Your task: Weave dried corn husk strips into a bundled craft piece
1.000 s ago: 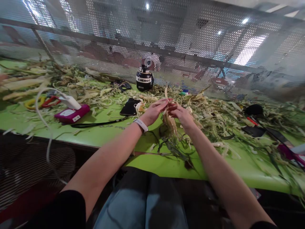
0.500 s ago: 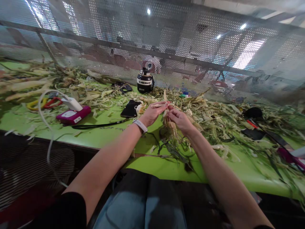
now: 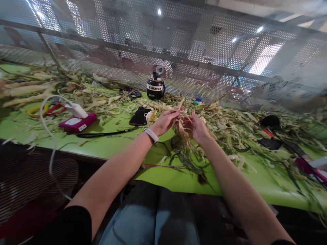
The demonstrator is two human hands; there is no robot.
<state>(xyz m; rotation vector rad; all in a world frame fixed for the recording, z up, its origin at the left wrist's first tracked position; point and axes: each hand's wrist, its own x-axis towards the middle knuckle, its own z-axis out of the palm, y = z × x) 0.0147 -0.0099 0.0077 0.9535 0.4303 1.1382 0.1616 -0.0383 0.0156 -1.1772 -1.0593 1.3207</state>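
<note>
My left hand, with a pale band at the wrist, is closed on a bunch of dry corn husk strips. One pale tip stands up above the fingers and the frayed ends hang down towards the green tabletop. Just to the right, my right hand has its thumb raised and its fingers apart, beside the bunch. Its fingertips are partly hidden behind the strips, so any light contact cannot be made out. Dark green leafy scraps lie below the hands.
Loose husk shreds cover much of the table's back and right. A black phone, a black bottle, a magenta power strip with a white plug, and yellow and red scissor handles lie leftward. A perforated metal screen rises behind.
My right hand has come off the husk strips and opened, with its thumb lifting. My left hand keeps its hold, and the upright husk tip now leans further right.
</note>
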